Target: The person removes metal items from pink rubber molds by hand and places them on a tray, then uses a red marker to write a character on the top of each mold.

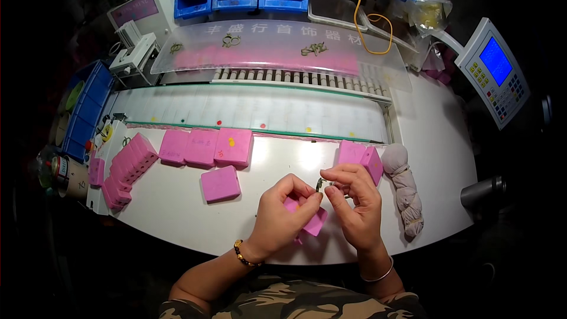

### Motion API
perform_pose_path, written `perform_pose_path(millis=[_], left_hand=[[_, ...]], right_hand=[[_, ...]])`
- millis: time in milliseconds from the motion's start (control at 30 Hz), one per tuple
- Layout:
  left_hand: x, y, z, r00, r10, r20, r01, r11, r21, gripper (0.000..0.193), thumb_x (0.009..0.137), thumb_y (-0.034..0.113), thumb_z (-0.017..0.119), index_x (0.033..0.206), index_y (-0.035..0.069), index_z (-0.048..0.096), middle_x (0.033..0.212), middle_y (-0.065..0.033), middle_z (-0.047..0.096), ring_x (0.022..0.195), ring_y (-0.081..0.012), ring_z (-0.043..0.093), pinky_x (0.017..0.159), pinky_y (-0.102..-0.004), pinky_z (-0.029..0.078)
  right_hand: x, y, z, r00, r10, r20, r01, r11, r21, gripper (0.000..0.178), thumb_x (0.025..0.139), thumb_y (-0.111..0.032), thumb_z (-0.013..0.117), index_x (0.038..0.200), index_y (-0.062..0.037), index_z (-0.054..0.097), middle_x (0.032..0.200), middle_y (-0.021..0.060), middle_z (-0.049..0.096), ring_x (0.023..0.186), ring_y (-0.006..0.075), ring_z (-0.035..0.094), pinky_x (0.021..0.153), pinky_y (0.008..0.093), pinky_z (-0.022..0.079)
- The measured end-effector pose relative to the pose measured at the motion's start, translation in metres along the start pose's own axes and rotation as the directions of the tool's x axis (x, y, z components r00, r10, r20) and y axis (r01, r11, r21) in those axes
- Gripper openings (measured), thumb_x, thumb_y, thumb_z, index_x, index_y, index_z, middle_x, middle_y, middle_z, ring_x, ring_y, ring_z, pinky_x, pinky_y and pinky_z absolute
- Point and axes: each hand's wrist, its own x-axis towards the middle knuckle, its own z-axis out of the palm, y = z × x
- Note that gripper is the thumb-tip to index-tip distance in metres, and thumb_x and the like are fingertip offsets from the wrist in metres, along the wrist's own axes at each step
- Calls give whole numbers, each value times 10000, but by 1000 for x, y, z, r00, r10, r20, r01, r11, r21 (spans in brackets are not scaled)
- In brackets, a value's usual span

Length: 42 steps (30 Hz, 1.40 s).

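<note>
Near the front of the white table, my left hand [286, 212] is closed, its thumb and forefinger pinching a small dark green piece [319, 185]. The piece's exact shape is too small to make out. A pink block [315, 224] shows beneath the same hand, partly covered by its fingers; whether they grip it I cannot tell. Just to the right, my right hand [358, 204] is curved around the small piece with thumb and forefinger apart. Behind it, more pink blocks [351, 152] stand together, partly hidden by the fingers.
Pink blocks [204, 146] sit in a row at left, one block [221, 184] lying nearer. More blocks [131, 159] lean further left. A wrapped cloth roll [406, 195] lies at right. Behind are a white conveyor [254, 112], a clear cover [266, 38] holding greenish pieces, and a control panel [495, 71].
</note>
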Motion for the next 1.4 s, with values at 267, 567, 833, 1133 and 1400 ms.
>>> perform_pose_path(millis=[267,567,833,1133,1400], left_hand=[[1,-4,0,987,150,-55,-143,983,119,105,843,51,692,855,-7,606,759,-44,641,694,-81,598,646,-246,493],[3,-7,-2,961,271,-49,-256,945,204,91,839,24,686,858,-8,603,782,-63,633,690,-110,624,640,-259,508],[5,-7,-2,946,318,-69,-300,935,191,71,840,4,674,857,4,604,794,-62,625,692,-113,631,637,-258,511],[5,-2,-4,989,148,-3,-147,986,84,92,889,65,686,905,12,612,796,9,609,727,-46,555,668,-199,458],[8,-3,-10,962,-171,215,228,933,-277,144,954,145,629,946,2,629,846,4,619,774,-43,548,708,-205,458]], right_hand=[[-1,0,0,1000,-10,-8,10,1000,15,249,855,21,659,1091,-48,698,1056,79,610,831,106,556,666,221,440],[-1,4,1,1000,-11,-19,11,1000,11,249,853,23,658,1087,-49,700,1053,78,610,826,104,548,656,220,438],[0,1,-1,998,5,-63,-8,999,-43,233,848,23,661,1069,-43,695,1049,69,609,798,95,547,637,214,431],[-1,3,-1,997,24,-76,-25,1000,-14,233,852,19,663,1077,-39,688,1044,69,607,786,91,540,628,215,429],[-1,4,-3,995,90,-33,-88,994,58,215,919,0,587,1122,-19,656,1026,85,661,913,135,637,715,245,492]])
